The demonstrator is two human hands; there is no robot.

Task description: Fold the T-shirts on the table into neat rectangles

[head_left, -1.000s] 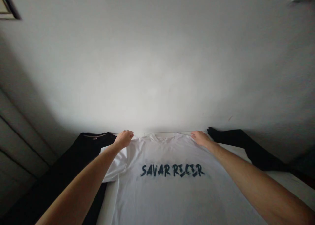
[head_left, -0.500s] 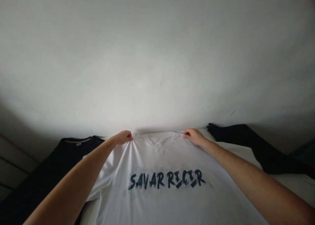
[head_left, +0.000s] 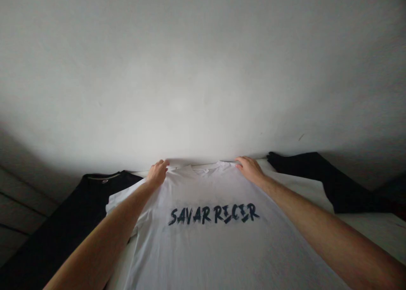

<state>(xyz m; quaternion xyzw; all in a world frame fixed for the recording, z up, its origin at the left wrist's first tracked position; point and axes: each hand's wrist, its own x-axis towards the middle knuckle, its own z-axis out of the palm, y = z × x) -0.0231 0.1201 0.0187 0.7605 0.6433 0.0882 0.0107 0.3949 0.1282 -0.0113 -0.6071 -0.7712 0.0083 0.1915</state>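
A white T-shirt with dark brush-style lettering lies spread out in front of me, its neckline toward the wall. My left hand rests at the shoulder left of the collar, fingers stretched forward and thumb apart from them. On the other side of the collar, my right hand touches the opposite shoulder, also with its fingers loosened and the thumb separate. The left sleeve shows beside and beneath my left forearm; my right forearm crosses the shirt's right side.
A dark shirt with a light neckband lies at the left. Another dark cloth lies at the right, beyond the white sleeve. The pale wall rises directly behind the white surface.
Both hands have gone from pinching the shirt's shoulders to loosened fingers resting there. The pulled creases at the left shoulder have softened, and the lettering sits slightly higher in view.
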